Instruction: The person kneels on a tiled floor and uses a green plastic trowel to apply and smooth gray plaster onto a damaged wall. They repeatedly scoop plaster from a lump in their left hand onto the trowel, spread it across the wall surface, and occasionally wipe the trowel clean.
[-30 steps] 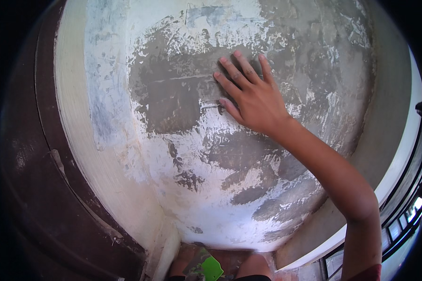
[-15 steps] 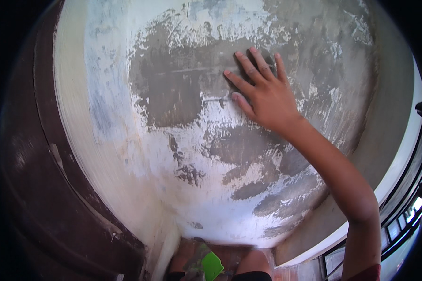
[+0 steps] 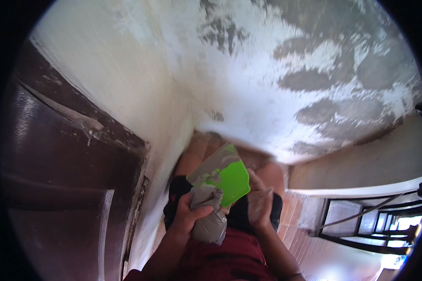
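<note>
My left hand [image 3: 186,213] grips a crumpled bag [image 3: 208,227] of grey paste at the bottom centre, thumb across its front. Just above it, a bright green plastic spreader [image 3: 229,182] smeared with grey paste is tilted over my lap; what supports it is partly hidden. My right hand [image 3: 259,206], coated with grey residue, is beside the spreader's right edge with fingers loosely extended; whether it touches the spreader is unclear. The patchy white and grey wall [image 3: 248,93] fills the upper view.
A dark brown door [image 3: 65,187] and frame stand close on the left. My bent legs [image 3: 272,175] are below the wall on a reddish tiled floor [image 3: 290,215]. A pale ledge [image 3: 356,164] runs along the right, with black metal bars [image 3: 361,220] at lower right.
The view has swung down toward my lap. My right hand has left the wall and moved down beside the spreader. My left hand has come into view holding the bag.
</note>
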`<state>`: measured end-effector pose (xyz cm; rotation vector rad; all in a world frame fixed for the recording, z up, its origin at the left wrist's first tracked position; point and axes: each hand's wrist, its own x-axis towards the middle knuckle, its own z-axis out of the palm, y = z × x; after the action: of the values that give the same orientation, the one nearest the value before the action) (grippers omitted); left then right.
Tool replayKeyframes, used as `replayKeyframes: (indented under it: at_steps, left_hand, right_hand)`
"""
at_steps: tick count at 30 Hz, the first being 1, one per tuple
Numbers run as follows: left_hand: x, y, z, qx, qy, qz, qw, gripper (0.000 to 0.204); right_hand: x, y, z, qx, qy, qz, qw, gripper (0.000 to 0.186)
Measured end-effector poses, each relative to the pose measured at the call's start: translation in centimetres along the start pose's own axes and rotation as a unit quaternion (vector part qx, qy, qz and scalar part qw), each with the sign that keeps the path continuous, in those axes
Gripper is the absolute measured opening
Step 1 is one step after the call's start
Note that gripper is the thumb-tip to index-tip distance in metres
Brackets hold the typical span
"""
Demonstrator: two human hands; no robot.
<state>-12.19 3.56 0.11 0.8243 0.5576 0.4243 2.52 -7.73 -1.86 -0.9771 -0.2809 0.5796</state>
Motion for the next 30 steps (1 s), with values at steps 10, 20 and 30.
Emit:
replayKeyframes:
  at_steps: [10, 20, 30]
  left_hand:
    - [-1.5, -0.1, 3.6, -0.017, -0.035, -0.088, 0.995, 0.041]
    - [-2.0, 4.3, 3.7, 0.256, -0.018, -0.015, 0.966, 0.045]
    - [-2.0, 5.3, 4.9, 0.427, -0.026, 0.011, 0.904, 0.044]
  right_hand:
    - [-0.7, -1.2, -2.4, 0.024, 0.138, 0.020, 0.990, 0.025]
    - [-0.8, -4.7, -6.0, -0.101, 0.022, 0.224, 0.969, 0.033]
    - [-1.4, -6.1, -4.1, -0.037, -0.073, 0.291, 0.953, 0.040]
